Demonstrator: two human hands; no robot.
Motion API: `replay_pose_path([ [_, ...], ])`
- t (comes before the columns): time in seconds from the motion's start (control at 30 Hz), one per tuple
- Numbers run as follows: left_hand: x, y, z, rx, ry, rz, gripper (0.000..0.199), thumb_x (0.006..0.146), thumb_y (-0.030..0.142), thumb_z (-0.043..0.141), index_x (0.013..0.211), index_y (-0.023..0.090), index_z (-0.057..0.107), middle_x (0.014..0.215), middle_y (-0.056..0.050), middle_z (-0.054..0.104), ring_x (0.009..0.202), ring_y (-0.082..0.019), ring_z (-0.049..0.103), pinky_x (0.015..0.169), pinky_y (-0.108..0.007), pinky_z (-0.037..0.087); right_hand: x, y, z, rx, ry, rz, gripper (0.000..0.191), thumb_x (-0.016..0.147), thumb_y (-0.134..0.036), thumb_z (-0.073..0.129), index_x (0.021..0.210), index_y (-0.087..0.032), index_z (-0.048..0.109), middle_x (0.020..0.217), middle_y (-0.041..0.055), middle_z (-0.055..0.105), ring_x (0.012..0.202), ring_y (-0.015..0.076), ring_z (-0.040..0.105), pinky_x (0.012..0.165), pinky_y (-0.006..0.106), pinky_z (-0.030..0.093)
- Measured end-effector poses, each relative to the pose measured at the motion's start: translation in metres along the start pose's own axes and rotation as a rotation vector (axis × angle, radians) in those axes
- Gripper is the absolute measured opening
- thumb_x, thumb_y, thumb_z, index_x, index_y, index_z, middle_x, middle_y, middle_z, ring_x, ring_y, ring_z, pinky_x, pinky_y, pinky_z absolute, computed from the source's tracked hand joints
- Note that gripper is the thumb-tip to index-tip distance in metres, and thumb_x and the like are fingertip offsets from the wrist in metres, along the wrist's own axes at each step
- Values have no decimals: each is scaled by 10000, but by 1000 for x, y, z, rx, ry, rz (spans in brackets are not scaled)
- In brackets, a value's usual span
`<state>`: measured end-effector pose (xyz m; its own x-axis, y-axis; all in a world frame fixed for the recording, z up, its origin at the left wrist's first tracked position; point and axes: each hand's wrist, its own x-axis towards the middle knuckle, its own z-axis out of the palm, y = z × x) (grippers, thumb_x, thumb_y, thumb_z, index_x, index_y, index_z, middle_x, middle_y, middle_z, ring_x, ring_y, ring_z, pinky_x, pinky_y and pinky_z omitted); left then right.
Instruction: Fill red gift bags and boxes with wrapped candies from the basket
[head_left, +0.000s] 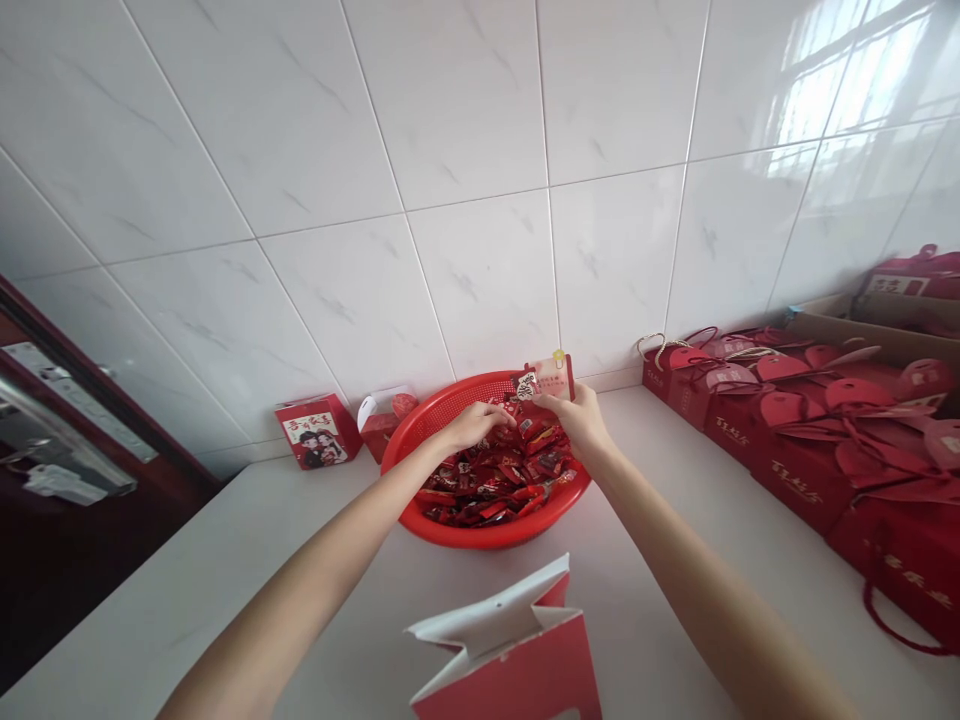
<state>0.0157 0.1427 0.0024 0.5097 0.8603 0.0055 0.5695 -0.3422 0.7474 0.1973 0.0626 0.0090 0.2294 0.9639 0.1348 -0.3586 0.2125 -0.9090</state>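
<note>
A red plastic basket [487, 535] holds many small red wrapped packets [487, 485]. Over its middle, my left hand [480, 424] reaches in with its fingers close together at the packets; whether they grip one is too small to tell. My right hand [577, 415], at the basket's right rim, is closed on a red and pink packet [553, 378] with a small yellow mark at its top. Nearer to me, between my forearms, an upright red paper bag [525, 670] has its top open and its white inside showing.
Behind the basket's left side stand a printed red box [319, 432] and another red box [381, 420]. Rows of red gift boxes [795, 440] line the right side, with a cardboard carton [840, 325] behind. A tiled wall [480, 270] closes the back of the white table [300, 535].
</note>
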Motion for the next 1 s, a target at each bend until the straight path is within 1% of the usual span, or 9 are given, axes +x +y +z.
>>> replay_pose_path([
  [0.13,-1,-1,0,-27,-58,-40,273,865,216,510,900,169,776,845,-47,766,761,-187,706,715,-301,567,1,1,-1,-9,-10,-13,244,547,-273,767,749,-143,725,703,54,770,655,238,726,656,341,593],
  [0.2,-3,-1,0,-25,-83,-39,250,855,232,553,959,171,772,888,-49,769,765,-188,703,728,-306,566,1,2,-1,-11,-9,-11,250,551,-274,764,759,-140,728,725,61,777,682,247,732,671,348,596],
  [0.27,-4,-1,-1,-8,-111,-27,267,827,235,605,1030,176,768,979,-56,777,862,-207,707,799,-315,559,1,2,-1,-8,-6,-9,258,552,-269,760,773,-139,728,739,65,780,699,252,734,682,356,598],
  [0.33,-6,0,-1,20,-146,-22,348,800,229,635,1124,184,754,1066,-63,775,980,-233,696,884,-326,539,1,3,-1,-11,-6,-6,263,559,-270,753,785,-138,724,747,68,779,703,255,734,688,363,599],
  [0.47,-9,2,0,79,-223,-42,511,800,246,620,1306,219,683,1225,-58,742,1142,-273,655,1013,-361,481,2,4,-1,-26,8,-8,291,555,-278,753,809,-141,716,773,72,780,742,269,742,703,370,597],
  [0.57,-11,5,2,107,-306,-48,512,814,231,577,1315,272,672,1413,-14,643,1289,-258,579,1075,-324,429,3,4,-1,-25,3,-15,287,553,-276,754,803,-141,716,763,72,780,741,265,741,704,364,596],
  [0.63,-12,6,3,122,-352,-44,492,822,220,549,1292,291,675,1457,12,605,1323,-239,550,1077,-292,418,2,3,-1,-24,-2,-15,259,553,-272,751,774,-142,714,730,66,773,704,254,735,681,354,593],
  [0.87,-16,11,5,156,-415,0,335,829,225,508,1106,247,694,1212,-2,708,1150,-212,619,997,-273,454,2,1,0,-27,14,-10,255,546,-260,757,770,-146,714,719,60,771,694,252,738,689,357,595],
  [1.0,-14,13,4,168,-409,25,295,756,186,530,998,229,694,1110,-6,719,1077,-222,631,948,-287,467,1,-1,0,-21,3,-3,255,536,-257,755,764,-149,713,696,53,762,680,246,735,682,351,592],
])
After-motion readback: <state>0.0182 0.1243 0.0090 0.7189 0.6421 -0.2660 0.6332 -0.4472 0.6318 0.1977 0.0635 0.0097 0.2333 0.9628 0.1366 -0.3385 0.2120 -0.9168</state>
